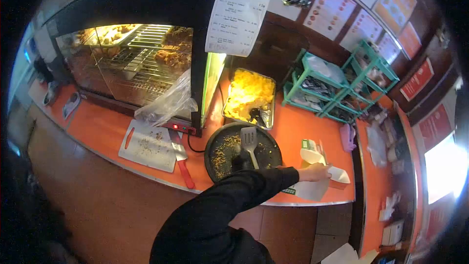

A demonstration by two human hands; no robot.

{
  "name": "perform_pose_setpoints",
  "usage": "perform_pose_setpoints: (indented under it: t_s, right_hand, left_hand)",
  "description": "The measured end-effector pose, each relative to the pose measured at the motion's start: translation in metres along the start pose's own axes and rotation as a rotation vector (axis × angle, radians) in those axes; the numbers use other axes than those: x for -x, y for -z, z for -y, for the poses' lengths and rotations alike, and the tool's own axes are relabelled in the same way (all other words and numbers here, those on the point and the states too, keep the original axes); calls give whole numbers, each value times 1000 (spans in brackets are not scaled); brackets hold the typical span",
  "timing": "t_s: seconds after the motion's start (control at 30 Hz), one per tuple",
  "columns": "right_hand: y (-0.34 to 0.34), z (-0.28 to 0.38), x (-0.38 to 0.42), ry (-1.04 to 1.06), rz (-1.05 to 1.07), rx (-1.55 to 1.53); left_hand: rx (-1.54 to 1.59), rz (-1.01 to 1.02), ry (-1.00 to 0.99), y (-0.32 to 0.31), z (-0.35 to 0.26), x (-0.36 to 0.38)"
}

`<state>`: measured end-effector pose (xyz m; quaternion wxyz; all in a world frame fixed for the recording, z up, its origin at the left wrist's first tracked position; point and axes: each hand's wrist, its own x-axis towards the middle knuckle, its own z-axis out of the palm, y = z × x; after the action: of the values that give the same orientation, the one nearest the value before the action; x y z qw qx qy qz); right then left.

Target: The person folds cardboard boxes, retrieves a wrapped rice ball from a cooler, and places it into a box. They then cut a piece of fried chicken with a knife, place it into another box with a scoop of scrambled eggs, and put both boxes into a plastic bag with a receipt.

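My left hand [314,172], in a black sleeve, stretches across to the right end of the orange counter. Its fingers are closed on a folded paper takeaway box [339,175], white inside, with flaps standing up; the grip is partly hidden. Beside it lies a sheet of white paper [311,190]. Another opened paper box [312,154] with green print stands just behind the hand. My right hand does not show. Left of the sleeve, a grey slotted spatula [248,139] rests in a round black pan [215,139] with brown crumbs, its handle end hidden by my arm.
Behind the pan stands a metal tray [225,112] of yellow food. A white cutting board [146,154] and red-handled knife [183,166] lie left. A glass heated cabinet [132,68] holds fried food, with a plastic bag [168,100] against it. Green racks [320,76] stand back right.
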<state>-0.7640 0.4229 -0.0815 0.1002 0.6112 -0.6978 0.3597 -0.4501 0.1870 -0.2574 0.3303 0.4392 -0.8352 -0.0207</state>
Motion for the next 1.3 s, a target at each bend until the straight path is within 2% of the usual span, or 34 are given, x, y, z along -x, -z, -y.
perform_pose_setpoints:
  t_s: [0.07, 0.17, 0.2, 0.3, 0.37, 0.47, 0.57, 0.67, 0.77, 0.83, 0.87, 0.97, 1.0, 1.1, 1.13, 1.23, 1.3]
  right_hand:
    - [-21, 19, -26, 23, 60, 0]
    - [-48, 49, -54, 57, 123, -2]
    - [-56, 58, -62, 72, 143, 1]
    - [-74, 82, -79, 107, 200, 8]
    - [-85, 95, -87, 127, 241, 7]
    - [-102, 114, -92, 163, 303, -3]
    - [-115, 131, -95, 209, 370, -20]
    - [-126, 149, -90, 257, 451, -43]
    - [-141, 167, -87, 335, 605, -137]
    - [-166, 185, -78, 295, 855, -532]
    - [-164, 205, -70, 372, 823, -439]
    - [-163, 233, -64, 507, 834, -456]
    - [-163, 237, -62, 497, 824, -442]
    - [-166, 243, -58, 469, 795, -401]
    - [-165, 247, -57, 402, 846, -438]
    - [-168, 257, -49, 395, 860, -591]
    - [-170, 261, -49, 320, 862, -581]
  left_hand:
    - [9, 49, 25, -3, 25, -19]
    - [-213, -97, 41, -38, 75, -49]
    - [-98, 29, 168, -43, 91, -57]
    - [-252, 224, 235, 7, 104, -42]
    - [-161, 168, 305, -42, 130, -39]
    - [-36, 144, 363, -25, 120, -9]
    - [311, 427, 422, 38, 89, 25]
    - [481, 468, 358, 58, 75, 57]
    - [632, 389, 354, 90, 61, 86]
    - [822, 379, 390, 97, 56, 109]
    - [915, 373, 407, 99, 55, 120]
    - [985, 154, 444, 82, 51, 161]
    - [1213, 77, 496, 100, 45, 168]
    - [1301, 253, 758, 125, 51, 195]
    - [1241, 247, 685, 114, 56, 205]
    - [1485, 76, 625, 134, 41, 223]
    - [1550, 45, 682, 155, 32, 228]
